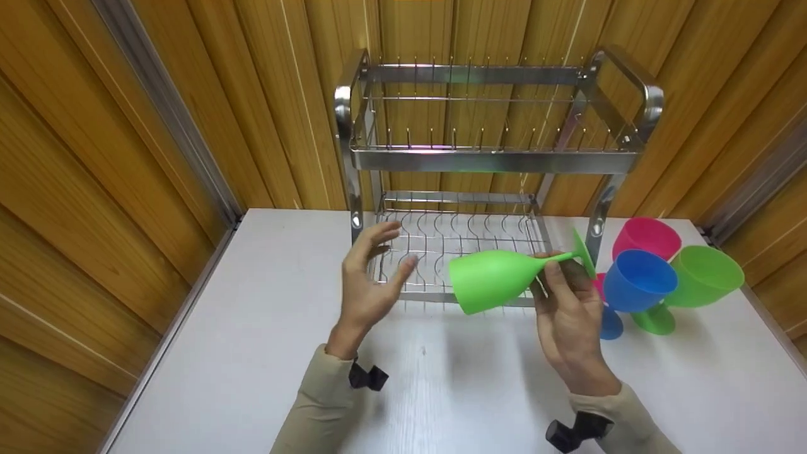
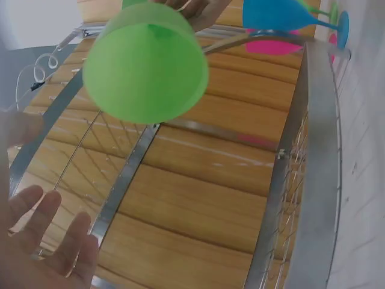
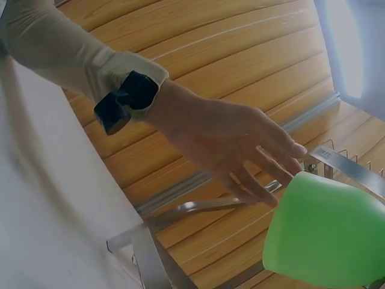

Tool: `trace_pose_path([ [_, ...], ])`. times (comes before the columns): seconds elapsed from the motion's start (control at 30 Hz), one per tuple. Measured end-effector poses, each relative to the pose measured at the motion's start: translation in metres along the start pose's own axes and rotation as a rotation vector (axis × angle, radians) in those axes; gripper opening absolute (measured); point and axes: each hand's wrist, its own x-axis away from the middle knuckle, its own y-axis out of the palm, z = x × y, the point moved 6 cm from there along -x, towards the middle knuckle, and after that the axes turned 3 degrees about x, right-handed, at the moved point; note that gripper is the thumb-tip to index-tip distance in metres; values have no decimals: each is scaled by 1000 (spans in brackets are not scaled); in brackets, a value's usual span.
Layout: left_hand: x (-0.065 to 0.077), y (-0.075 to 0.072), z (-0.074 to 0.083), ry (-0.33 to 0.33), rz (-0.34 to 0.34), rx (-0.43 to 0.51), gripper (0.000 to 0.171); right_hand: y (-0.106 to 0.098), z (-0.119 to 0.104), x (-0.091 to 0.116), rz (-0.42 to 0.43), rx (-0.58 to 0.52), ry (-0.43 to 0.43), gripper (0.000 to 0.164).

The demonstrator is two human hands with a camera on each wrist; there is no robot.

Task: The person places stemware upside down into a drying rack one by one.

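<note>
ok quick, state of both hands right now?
Left hand: open, fingers loosely bent, holding nothing.
Right hand: closed on the green goblet, gripping it by the stem.

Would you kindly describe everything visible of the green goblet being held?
The green goblet looks plastic, with a smooth, empty-looking bowl, thin stem and flat round foot. It is tipped sideways, overlapping the rack's lower tier in the head view, its mouth toward the left hand, which does not touch it. The right hand grips it at the stem.
</note>
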Motion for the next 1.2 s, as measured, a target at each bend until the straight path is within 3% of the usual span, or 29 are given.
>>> trace_pose_path([
  [0.13, -6, -28, -14, -24, 164, -155, 46, -1, 1, -14, 23, 126, -30, 22],
  [0.27, -6, -43, -33, -103, 226, -274, 50, -3, 2, -26, 41, 272, -28, 29],
  [0.43, -3, -48, -51, -219, 222, -289, 60, -1, -2, -36, 19, 493, -61, 36],
  [0.7, -2, -45, -60, -275, 179, -250, 56, 4, -13, -53, 27, 780, -224, 34],
  [0.83, -1, -43, -63, -271, 167, -251, 53, 3, -14, -66, 18, 842, -229, 33],
  [1.07, 1, -44, -64, -244, 158, -271, 51, -3, -12, -89, 20, 1059, -204, 35],
  [1.2, -1, -44, -63, -234, 157, -275, 48, -6, -9, -102, 28, 1062, -220, 33],
])
